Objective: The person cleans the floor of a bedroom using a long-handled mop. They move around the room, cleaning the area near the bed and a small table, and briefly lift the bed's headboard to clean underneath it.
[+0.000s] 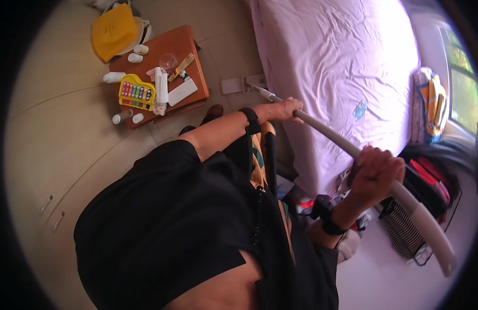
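Observation:
A long grey pole, the handle of a flat mop (pixel 328 133), runs slantwise from the floor to the lower right. My left hand (pixel 287 109) is closed around its lower part. Farther up the pole, my right hand (pixel 378 174) grips it with the fingers wrapped over. The pale flat mop head (pixel 232 86) rests on the tiled floor between the small table and the bed, its right end close to the bedsheet's hanging edge. Beyond my right hand, the pale curved end grip (pixel 432 232) sticks out. Dark bands circle both wrists.
A reddish-brown small table (pixel 177 40) at left bears a yellow toy xylophone (pixel 136 93), white bottles (pixel 135 58) and a white box (pixel 182 92). Behind it is a yellow bag (pixel 114 33). The bed (pixel 320 58) has a pale sheet. Right are folded bedding (pixel 431 104) and a black rack (pixel 403 228).

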